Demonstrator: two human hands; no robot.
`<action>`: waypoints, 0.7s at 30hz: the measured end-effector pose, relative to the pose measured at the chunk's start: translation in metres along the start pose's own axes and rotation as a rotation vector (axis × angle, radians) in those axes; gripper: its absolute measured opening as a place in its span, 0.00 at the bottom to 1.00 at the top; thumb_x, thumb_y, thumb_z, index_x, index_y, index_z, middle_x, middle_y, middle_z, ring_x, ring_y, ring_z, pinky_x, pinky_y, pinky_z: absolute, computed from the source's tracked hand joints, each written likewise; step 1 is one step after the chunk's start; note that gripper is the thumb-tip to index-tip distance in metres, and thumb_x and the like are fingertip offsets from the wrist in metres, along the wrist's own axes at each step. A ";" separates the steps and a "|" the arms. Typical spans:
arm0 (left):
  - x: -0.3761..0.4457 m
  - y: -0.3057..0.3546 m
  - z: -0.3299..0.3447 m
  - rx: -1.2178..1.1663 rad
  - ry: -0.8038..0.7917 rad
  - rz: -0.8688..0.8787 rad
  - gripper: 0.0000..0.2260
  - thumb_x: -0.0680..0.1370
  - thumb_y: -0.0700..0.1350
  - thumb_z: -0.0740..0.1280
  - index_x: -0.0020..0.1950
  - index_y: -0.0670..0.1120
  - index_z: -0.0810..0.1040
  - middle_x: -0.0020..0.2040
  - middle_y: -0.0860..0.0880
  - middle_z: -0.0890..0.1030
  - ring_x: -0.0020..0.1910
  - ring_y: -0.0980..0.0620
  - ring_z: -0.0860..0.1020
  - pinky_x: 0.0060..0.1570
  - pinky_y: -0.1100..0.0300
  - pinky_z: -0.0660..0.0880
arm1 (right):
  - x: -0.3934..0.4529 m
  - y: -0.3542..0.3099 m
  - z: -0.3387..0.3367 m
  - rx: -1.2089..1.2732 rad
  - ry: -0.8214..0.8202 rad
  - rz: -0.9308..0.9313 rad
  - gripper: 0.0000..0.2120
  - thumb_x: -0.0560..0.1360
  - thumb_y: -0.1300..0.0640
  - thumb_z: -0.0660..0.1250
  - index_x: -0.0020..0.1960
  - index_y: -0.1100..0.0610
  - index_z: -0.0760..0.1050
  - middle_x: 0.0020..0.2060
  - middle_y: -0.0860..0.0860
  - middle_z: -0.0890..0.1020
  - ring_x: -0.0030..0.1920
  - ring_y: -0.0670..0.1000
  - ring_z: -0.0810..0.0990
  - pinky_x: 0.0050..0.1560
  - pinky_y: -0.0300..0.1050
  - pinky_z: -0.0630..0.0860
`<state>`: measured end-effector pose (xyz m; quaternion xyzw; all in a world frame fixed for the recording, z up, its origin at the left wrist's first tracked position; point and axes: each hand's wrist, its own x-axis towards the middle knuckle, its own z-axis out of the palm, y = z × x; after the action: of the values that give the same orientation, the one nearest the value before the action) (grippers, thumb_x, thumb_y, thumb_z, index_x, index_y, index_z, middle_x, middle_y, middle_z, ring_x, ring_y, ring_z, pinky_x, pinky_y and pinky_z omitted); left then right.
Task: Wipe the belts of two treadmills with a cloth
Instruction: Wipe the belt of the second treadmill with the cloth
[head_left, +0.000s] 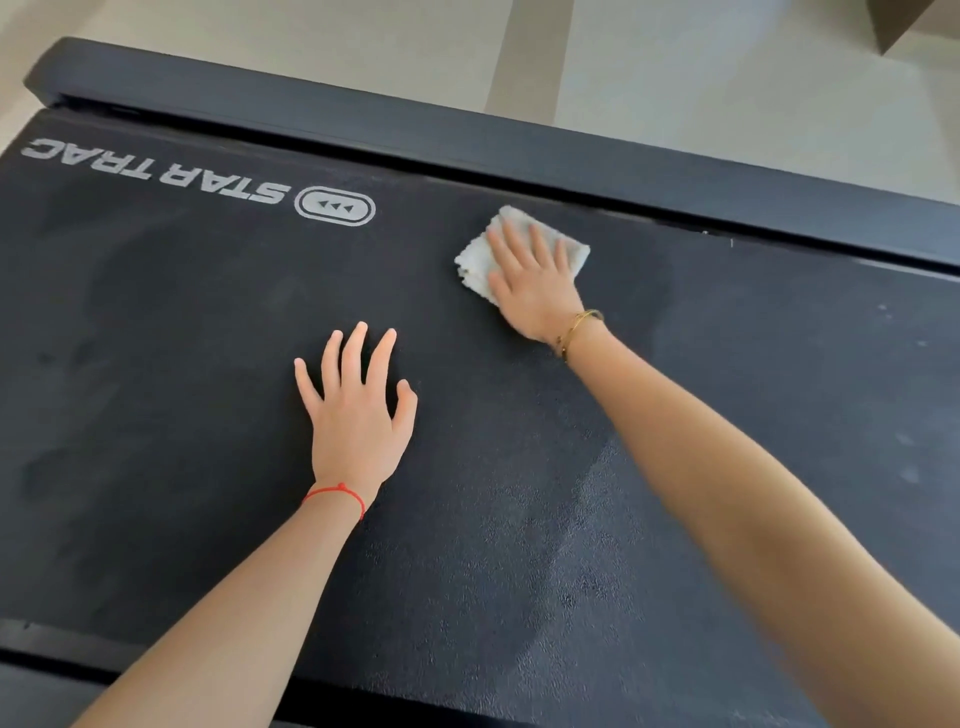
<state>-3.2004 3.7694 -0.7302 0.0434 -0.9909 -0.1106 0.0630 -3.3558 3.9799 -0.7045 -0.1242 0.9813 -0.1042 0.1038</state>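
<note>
White cloth under right hand, near belt far edge.

left hand: thin red string bracelet | right hand: gold bangle | forearms bare, no sleeves

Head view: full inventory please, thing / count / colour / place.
treadmill belt: 1, black, fills most of the frame
STAR TRAC logo: 1, white, upside down, far-left of belt
side rail: 1, black, along the belt's far edge
cloth: 1, white, on the belt near the far rail
floor: pale beige, beyond the rail
red string bracelet: 1, left wrist
gold bracelet: 1, right wrist
left hand: flat on belt
right hand: flat on cloth
</note>
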 end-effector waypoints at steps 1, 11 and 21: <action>-0.001 0.000 0.000 -0.002 0.004 0.001 0.26 0.80 0.53 0.51 0.78 0.51 0.64 0.78 0.45 0.64 0.79 0.42 0.59 0.75 0.32 0.52 | -0.010 -0.011 0.006 -0.030 -0.009 -0.077 0.27 0.85 0.49 0.45 0.81 0.51 0.43 0.80 0.47 0.45 0.80 0.59 0.43 0.76 0.61 0.38; -0.001 -0.003 0.005 -0.001 0.007 0.009 0.25 0.82 0.51 0.58 0.79 0.51 0.62 0.79 0.45 0.63 0.79 0.41 0.58 0.75 0.31 0.51 | -0.013 0.071 -0.017 -0.016 0.004 0.108 0.27 0.85 0.46 0.44 0.81 0.49 0.42 0.80 0.49 0.44 0.80 0.57 0.41 0.76 0.58 0.39; 0.002 -0.004 0.001 -0.039 -0.011 0.011 0.24 0.81 0.52 0.59 0.78 0.51 0.65 0.78 0.45 0.64 0.79 0.42 0.59 0.75 0.32 0.51 | -0.039 -0.008 0.014 -0.098 -0.021 -0.123 0.26 0.85 0.48 0.44 0.81 0.51 0.43 0.81 0.50 0.45 0.80 0.59 0.43 0.76 0.62 0.40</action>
<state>-3.2018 3.7653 -0.7317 0.0362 -0.9892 -0.1296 0.0589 -3.3136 3.9800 -0.7085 -0.1903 0.9746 -0.0609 0.1011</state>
